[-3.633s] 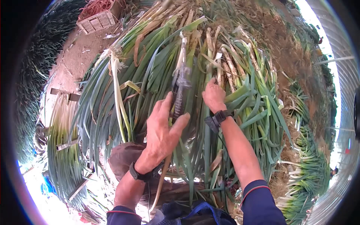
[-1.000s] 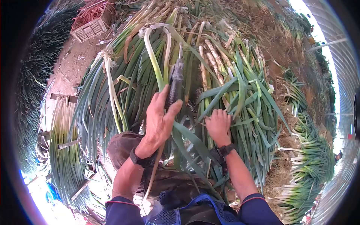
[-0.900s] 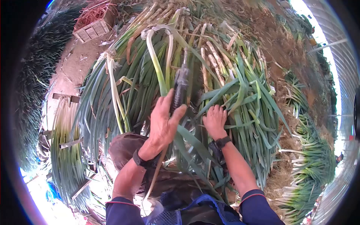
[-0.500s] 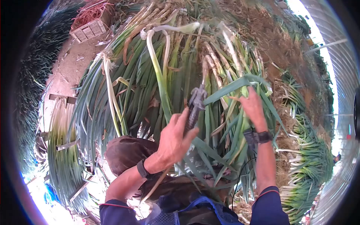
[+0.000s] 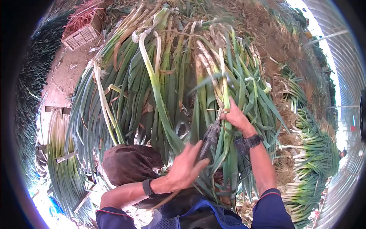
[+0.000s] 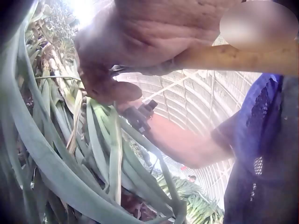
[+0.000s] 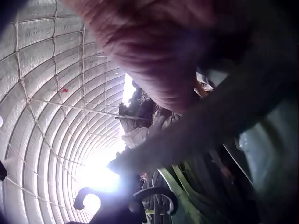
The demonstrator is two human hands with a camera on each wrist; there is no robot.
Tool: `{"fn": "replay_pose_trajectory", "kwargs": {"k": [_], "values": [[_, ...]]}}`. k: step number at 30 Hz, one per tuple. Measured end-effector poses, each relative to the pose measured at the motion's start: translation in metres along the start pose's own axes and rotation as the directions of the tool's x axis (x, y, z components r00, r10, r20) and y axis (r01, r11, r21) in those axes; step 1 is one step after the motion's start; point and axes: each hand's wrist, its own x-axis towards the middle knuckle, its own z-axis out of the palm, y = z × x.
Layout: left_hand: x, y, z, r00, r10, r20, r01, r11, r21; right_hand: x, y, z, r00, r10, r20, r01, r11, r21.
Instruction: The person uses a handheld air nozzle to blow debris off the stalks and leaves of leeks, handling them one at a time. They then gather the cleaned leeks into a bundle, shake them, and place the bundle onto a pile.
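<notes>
In the head view my left hand (image 5: 185, 166) grips a dark, wrapped blow gun (image 5: 209, 139), whose thin nozzle points up and away. A tan hose (image 6: 233, 58) runs back from that hand in the left wrist view. My right hand (image 5: 239, 119), to the right of the nozzle, holds a leek (image 5: 225, 86) by its green part, pale stem upward. The nozzle tip overlaps the leek just beside my right fingers. Below both hands spreads a big heap of leeks (image 5: 133, 76). One bare white leek (image 5: 152, 72) lies bent over the heap at my left.
A pale crate (image 5: 81, 36) of reddish strips stands at the back left. Near the left side, leeks (image 5: 63, 152) lie in a metal rack. More leeks (image 5: 310, 149) are piled along the right, beside the tunnel wall (image 5: 349, 68). A covered knee (image 5: 129, 162) sits below the heap.
A whitened leek was laid over the heap on the left. My right hand went right and took another leek, then came back left. The blow gun moved right and lower, to that leek.
</notes>
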Motion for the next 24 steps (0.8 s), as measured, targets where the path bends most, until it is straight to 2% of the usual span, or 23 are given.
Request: {"fn": "replay_pose_trajectory", "kwargs": {"k": [1, 3, 4, 5, 7, 9, 11, 15, 16, 17, 19, 20, 24], "values": [[0.001, 0.001, 0.0, 1.0, 0.002, 0.001, -0.002, 1.0, 0.0, 0.001, 0.011, 0.0, 1.0, -0.001, -0.002, 0.001, 1.0, 0.0], [0.003, 0.002, 0.002, 0.999, -0.01, 0.047, 0.012, 0.999, -0.035, 0.003, 0.042, 0.002, 0.975, -0.186, -0.119, 0.141, 0.94, -0.311], [0.004, 0.003, 0.003, 0.999, -0.012, 0.052, 0.013, 0.999, -0.035, -0.007, 0.03, 0.003, 0.994, -0.063, -0.086, 0.05, 0.988, -0.147], [0.006, 0.004, 0.003, 0.999, -0.016, 0.051, 0.017, 1.0, -0.016, -0.017, 0.019, 0.005, 0.994, -0.062, -0.088, 0.048, 0.988, -0.144], [0.011, 0.006, 0.004, 0.999, -0.014, 0.049, 0.014, 1.0, 0.007, -0.036, 0.004, 0.008, 0.997, 0.025, -0.07, -0.027, 0.999, -0.024], [0.018, 0.003, 0.008, 0.999, -0.035, 0.039, 0.035, 0.999, -0.009, -0.049, 0.006, 0.008, 0.999, 0.021, -0.034, -0.023, 0.998, -0.058], [0.024, 0.001, 0.011, 1.0, -0.026, 0.014, 0.026, 0.999, 0.018, -0.06, 0.01, 0.012, 0.999, -0.011, -0.036, 0.004, 0.981, -0.193], [0.043, 0.0, 0.013, 0.998, -0.033, -0.044, 0.036, 0.998, 0.057, -0.09, 0.005, 0.021, 0.997, -0.076, -0.007, 0.075, 0.992, -0.101], [0.049, -0.001, 0.013, 0.997, -0.033, -0.064, 0.037, 0.997, 0.062, -0.095, -0.002, 0.023, 1.0, -0.007, -0.01, 0.005, 0.99, -0.14], [0.054, -0.001, 0.013, 0.998, -0.028, -0.062, 0.032, 0.997, 0.065, -0.099, 0.001, 0.024, 1.0, -0.009, -0.015, 0.007, 0.99, -0.139], [0.066, 0.0, 0.01, 0.996, -0.062, -0.059, 0.066, 0.996, 0.058, -0.107, 0.011, 0.027, 0.98, -0.199, -0.006, 0.193, 0.961, -0.2], [0.072, -0.006, 0.013, 0.995, -0.02, -0.097, 0.025, 0.998, 0.056, -0.111, 0.012, 0.028, 0.974, -0.226, 0.006, 0.223, 0.956, -0.192], [0.102, -0.015, 0.014, 0.996, 0.043, -0.079, -0.043, 0.999, -0.002, -0.119, 0.027, 0.029, 0.983, -0.182, 0.014, 0.183, 0.976, -0.116]]}}
